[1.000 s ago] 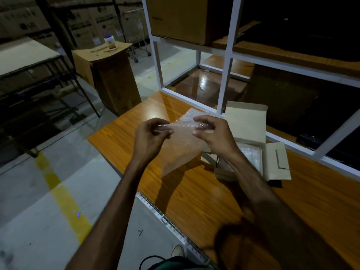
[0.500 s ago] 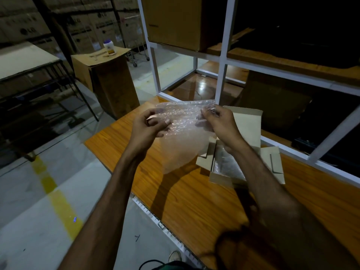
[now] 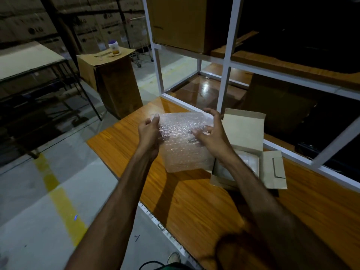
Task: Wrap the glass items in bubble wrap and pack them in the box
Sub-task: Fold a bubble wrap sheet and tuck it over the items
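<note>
I hold a sheet of clear bubble wrap (image 3: 181,141) upright above the wooden table (image 3: 194,201). My left hand (image 3: 149,133) pinches its left edge near the top corner. My right hand (image 3: 209,131) has its thumb and a finger on the sheet's right side, the other fingers spread apart. Something small and dark shows through the wrap near my right thumb; I cannot tell what it is. To the right an open cardboard box (image 3: 245,133) lies on the table with wrapped, whitish contents (image 3: 249,162) inside, partly hidden by my right forearm.
A white metal shelf frame (image 3: 226,61) rises behind the table with a large carton (image 3: 175,22) on it. A tall brown carton (image 3: 111,80) with a small jar (image 3: 114,48) on top stands on the floor at left. The table's near edge runs diagonally past my foot.
The bubble wrap went from a bunched roll between my hands to a flat sheet held open. My right hand's fingers have spread apart.
</note>
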The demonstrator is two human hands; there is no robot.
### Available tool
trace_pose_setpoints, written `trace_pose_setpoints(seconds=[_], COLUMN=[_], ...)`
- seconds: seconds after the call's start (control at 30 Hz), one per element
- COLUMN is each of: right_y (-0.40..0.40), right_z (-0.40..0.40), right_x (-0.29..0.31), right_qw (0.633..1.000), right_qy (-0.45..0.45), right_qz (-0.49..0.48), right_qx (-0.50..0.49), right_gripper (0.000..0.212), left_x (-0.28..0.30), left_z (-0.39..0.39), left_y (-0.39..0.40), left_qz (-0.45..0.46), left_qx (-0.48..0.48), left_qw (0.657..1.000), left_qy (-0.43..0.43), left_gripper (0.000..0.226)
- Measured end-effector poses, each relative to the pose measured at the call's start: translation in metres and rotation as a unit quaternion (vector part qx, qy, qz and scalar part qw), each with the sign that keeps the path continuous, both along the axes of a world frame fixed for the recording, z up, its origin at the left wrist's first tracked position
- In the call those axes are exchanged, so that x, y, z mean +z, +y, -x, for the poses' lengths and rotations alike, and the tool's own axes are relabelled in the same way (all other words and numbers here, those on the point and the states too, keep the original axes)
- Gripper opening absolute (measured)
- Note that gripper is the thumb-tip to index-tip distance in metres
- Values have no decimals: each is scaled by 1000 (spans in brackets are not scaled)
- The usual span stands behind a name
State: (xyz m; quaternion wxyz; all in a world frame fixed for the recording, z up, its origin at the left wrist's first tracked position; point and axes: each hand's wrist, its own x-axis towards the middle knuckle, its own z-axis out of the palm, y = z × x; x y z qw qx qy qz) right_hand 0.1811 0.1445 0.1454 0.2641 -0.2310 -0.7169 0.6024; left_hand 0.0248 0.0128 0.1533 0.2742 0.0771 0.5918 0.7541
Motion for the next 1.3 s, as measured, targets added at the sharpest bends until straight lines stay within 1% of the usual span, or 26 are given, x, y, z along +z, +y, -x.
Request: trace_pose_setpoints(seconds=[0.03, 0.07, 0.13, 0.17, 0.2, 0.23, 0.3, 0.33, 0.37, 0.43, 0.47, 0.5, 0.57, 0.63, 0.73, 0.8, 0.9, 0.97, 1.07, 1.1, 1.17, 1.23, 1.3], right_y=[0, 1, 7, 11, 15, 19, 25, 27, 28, 31, 29, 28, 27, 27, 31, 34, 38, 39, 40, 42, 43, 44, 44], right_z=[1, 2, 4, 5, 4, 3, -1, -4, -8, -16, -19, -21, -24, -26, -30, -33, -35, -36, -36, -37, -37, -37, -39], right_x=[2, 2, 4, 4, 5, 5, 5, 5, 5, 2, 1, 0, -4, -6, -6, -5, -5, -3, -7, -8, -9, -10, -9], right_qw=[1000, 999, 996, 993, 992, 992, 995, 996, 997, 990, 985, 982, 984, 986, 988, 987, 987, 983, 976, 975, 973, 967, 969], right_qy=[0, -2, 4, 6, 5, 0, -20, -35, -56, -119, -144, -157, -156, -145, -138, -132, -134, -146, -155, -155, -156, -168, -165], right_qz=[3, 4, 2, -1, 2, 15, 52, 62, 57, 5, -21, -40, -64, -66, -70, -86, -89, -107, -147, -154, -160, -175, -162], right_qx=[-12, -33, -92, -117, -128, -126, -84, -47, -3, 71, 91, 93, 63, 37, 21, 15, -10, -18, -38, -44, -55, -72, -84], right_gripper=[64, 57, 38, 26, 17, 15, 20, 26, 38, 65, 73, 77, 74, 70, 64, 60, 53, 45, 30, 27, 22, 22, 24], left_x=[0, -4, -11, -12, -13, -13, -15, -16, -15, -16, -17, -18, -23, -26, -29, -28, -29, -30, -28, -28, -28, -29, -30], left_z=[-1, -2, -9, -15, -19, -23, -28, -29, -31, -31, -30, -29, -25, -22, -22, -26, -27, -27, -27, -26, -25, -25, -25], left_y=[-2, -5, -12, -16, -19, -20, -20, -20, -20, -17, -16, -15, -12, -11, -8, -6, -2, 0, 2, 3, 5, 8, 11], left_qz=[0, 0, 4, 8, 13, 18, 35, 43, 47, 53, 58, 60, 71, 90, 102, 101, 87, 84, 101, 113, 144, 169, 183], left_qx=[-14, -35, -92, -119, -144, -165, -190, -188, -179, -152, -138, -127, -117, -122, -131, -121, -97, -88, -89, -90, -78, -63, -59], left_qw=[1000, 999, 994, 989, 984, 978, 965, 961, 959, 954, 949, 944, 934, 925, 914, 915, 927, 927, 916, 911, 895, 879, 879], left_qy=[-6, 6, 61, 84, 103, 124, 177, 198, 215, 255, 277, 298, 331, 348, 370, 370, 353, 355, 377, 387, 414, 441, 436], left_gripper=[57, 69, 81, 81, 75, 66, 53, 51, 52, 54, 56, 57, 56, 52, 37, 27, 16, 18, 44, 50, 46, 33, 23])
